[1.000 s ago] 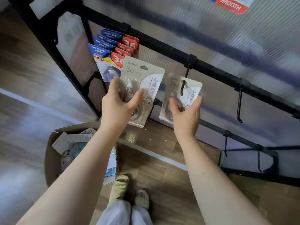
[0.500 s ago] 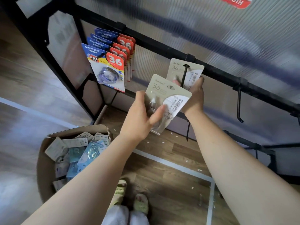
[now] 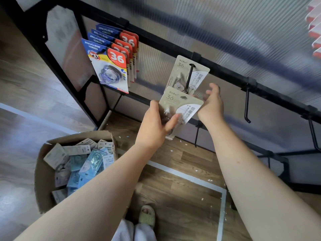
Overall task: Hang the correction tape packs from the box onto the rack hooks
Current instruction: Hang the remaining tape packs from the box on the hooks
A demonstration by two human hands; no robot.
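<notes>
A beige correction tape pack (image 3: pixel 189 73) hangs on a black hook (image 3: pixel 189 76) of the rack's upper rail (image 3: pixel 224 71). My left hand (image 3: pixel 157 125) grips a second beige pack (image 3: pixel 180 108) just below the hung one, thumb on its left edge and fingers across its front. My right hand (image 3: pixel 212 105) hovers beside both packs with relaxed, spread fingers and holds nothing. Several blue-and-red packs (image 3: pixel 111 58) hang on a hook further left. The cardboard box (image 3: pixel 43 171) on the floor at lower left holds several more packs.
A bare black hook (image 3: pixel 246 105) sticks out of the rail to the right, and more hooks hang from a lower rail (image 3: pixel 196 134). A ribbed translucent panel backs the rack. My slippered foot (image 3: pixel 147 214) stands on the wooden floor, which has white tape lines.
My right hand let go of the first beige pack, which now hangs alone on the hook, and drew back to the right. My left hand kept its pack below it.
</notes>
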